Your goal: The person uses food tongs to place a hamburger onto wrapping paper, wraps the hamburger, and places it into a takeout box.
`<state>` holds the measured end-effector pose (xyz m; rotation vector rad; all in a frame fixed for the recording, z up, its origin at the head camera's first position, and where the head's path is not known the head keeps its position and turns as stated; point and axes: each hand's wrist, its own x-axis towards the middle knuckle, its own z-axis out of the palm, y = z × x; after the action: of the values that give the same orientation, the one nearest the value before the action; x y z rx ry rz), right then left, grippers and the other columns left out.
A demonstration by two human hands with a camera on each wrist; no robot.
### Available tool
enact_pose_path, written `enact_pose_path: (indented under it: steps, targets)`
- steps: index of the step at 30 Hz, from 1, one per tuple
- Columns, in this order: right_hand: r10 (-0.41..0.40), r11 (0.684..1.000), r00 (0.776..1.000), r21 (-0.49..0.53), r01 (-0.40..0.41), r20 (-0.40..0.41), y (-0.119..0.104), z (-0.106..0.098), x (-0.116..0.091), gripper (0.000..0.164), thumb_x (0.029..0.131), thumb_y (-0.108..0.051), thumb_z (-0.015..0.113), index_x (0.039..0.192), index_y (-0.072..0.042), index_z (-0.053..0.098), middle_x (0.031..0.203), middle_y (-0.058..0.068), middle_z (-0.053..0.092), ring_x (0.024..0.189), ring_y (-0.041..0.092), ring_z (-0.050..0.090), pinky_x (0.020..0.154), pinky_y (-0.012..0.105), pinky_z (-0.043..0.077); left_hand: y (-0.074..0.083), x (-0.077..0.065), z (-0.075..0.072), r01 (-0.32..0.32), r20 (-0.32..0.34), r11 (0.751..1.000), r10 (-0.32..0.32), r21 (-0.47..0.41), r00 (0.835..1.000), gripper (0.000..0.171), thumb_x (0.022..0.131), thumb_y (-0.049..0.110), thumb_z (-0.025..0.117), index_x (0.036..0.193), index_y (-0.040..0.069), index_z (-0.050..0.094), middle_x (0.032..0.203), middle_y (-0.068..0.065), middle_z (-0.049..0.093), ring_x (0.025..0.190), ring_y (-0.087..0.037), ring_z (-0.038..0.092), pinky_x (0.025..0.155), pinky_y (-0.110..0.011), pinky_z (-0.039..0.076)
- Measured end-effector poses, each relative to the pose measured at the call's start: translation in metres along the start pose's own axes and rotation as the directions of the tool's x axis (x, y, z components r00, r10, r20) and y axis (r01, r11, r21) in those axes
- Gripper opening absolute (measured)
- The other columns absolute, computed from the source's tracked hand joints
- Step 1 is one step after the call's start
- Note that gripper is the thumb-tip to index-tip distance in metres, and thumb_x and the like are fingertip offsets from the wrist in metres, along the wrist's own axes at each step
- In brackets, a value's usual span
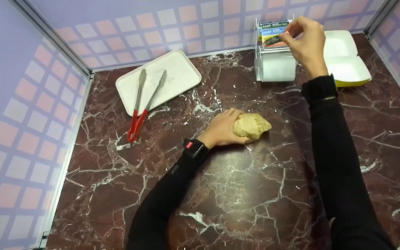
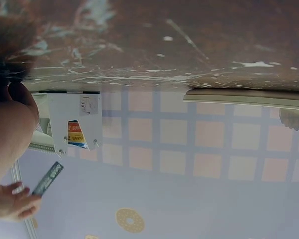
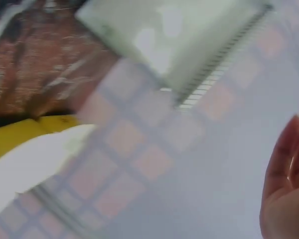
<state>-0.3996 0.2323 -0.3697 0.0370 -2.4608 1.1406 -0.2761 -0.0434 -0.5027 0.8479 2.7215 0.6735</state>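
Note:
My left hand (image 1: 223, 129) grips a parcel wrapped in tan printed paper (image 1: 252, 126), its fingers and thumb curved round the near side as it rests on the marble-patterned table. Higher up at the right, my right hand (image 1: 306, 41) pinches a small dark label strip (image 1: 273, 40) between thumb and fingers; pale lettering on the strip (image 2: 48, 178) shows in the left wrist view. Just below that hand stands a white dispenser (image 1: 278, 69) with a toothed edge (image 3: 224, 62). In the right wrist view the hand (image 3: 284, 184) shows only partly, and the strip cannot be made out.
An open takeaway box (image 1: 347, 69), white inside and yellow outside, stands right of the dispenser. Red-handled tongs (image 1: 138, 121) lie across a white tray (image 1: 182, 74) at the back left. White flecks dot the table (image 1: 234, 194). Tiled-pattern walls (image 1: 158, 31) close the back and sides.

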Motion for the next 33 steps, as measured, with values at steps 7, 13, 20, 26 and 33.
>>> enact_pose_path:
  steps: [7,13,20,26,33]
  targets:
    - [0.04,0.883,0.933,0.425,-0.201,0.359,-0.029,-0.015,-0.05,0.024,0.087,-0.007,0.082,0.107,-0.005,0.068,0.104,0.002,0.068,0.087,0.016,0.07,0.084,0.023,0.061,0.001,0.002,0.001,0.0,0.006,1.0,0.0,0.031,1.0,0.102,0.074,0.064,0.079,0.154,0.012,0.042,0.15,-0.007,0.05,0.138,-0.023,0.047,0.119,-0.045,0.04]
    - [-0.008,0.85,0.806,0.429,-0.307,0.592,-0.019,-0.004,-0.096,0.036,0.086,-0.004,0.082,0.117,-0.003,0.066,0.105,0.012,0.069,0.084,0.023,0.073,0.073,0.026,0.064,0.0,0.001,0.0,0.003,-0.013,1.0,-0.003,0.008,1.0,0.101,0.073,0.065,0.079,0.153,0.016,0.044,0.146,-0.003,0.053,0.133,-0.02,0.05,0.115,-0.042,0.044]
    - [-0.048,0.944,0.788,0.285,-0.164,0.613,0.004,0.026,-0.108,0.047,0.08,-0.002,0.085,0.123,-0.003,0.065,0.102,-0.003,0.065,0.074,0.008,0.058,0.062,0.018,0.051,-0.001,0.0,0.002,-0.007,-0.012,1.0,0.006,-0.003,1.0,0.096,0.073,0.066,0.078,0.149,0.016,0.047,0.14,-0.001,0.054,0.127,-0.018,0.051,0.109,-0.038,0.045]
    - [-0.001,0.96,0.805,0.225,-0.165,0.593,0.009,0.038,-0.104,0.053,0.08,-0.002,0.086,0.129,-0.005,0.064,0.1,-0.002,0.06,0.072,0.009,0.052,0.057,0.017,0.046,-0.001,0.0,0.002,-0.018,-0.022,1.0,0.018,-0.003,1.0,0.093,0.073,0.063,0.08,0.146,0.016,0.049,0.136,-0.001,0.054,0.123,-0.018,0.052,0.106,-0.038,0.047]
    - [0.075,0.954,0.765,0.176,-0.241,0.64,0.012,0.05,-0.106,0.061,0.078,0.0,0.086,0.133,-0.002,0.06,0.102,0.002,0.058,0.074,0.008,0.052,0.06,0.017,0.047,-0.001,0.0,0.001,-0.016,-0.018,1.0,0.016,-0.009,1.0,0.098,0.073,0.064,0.08,0.15,0.016,0.046,0.14,-0.002,0.053,0.128,-0.019,0.051,0.111,-0.041,0.046]
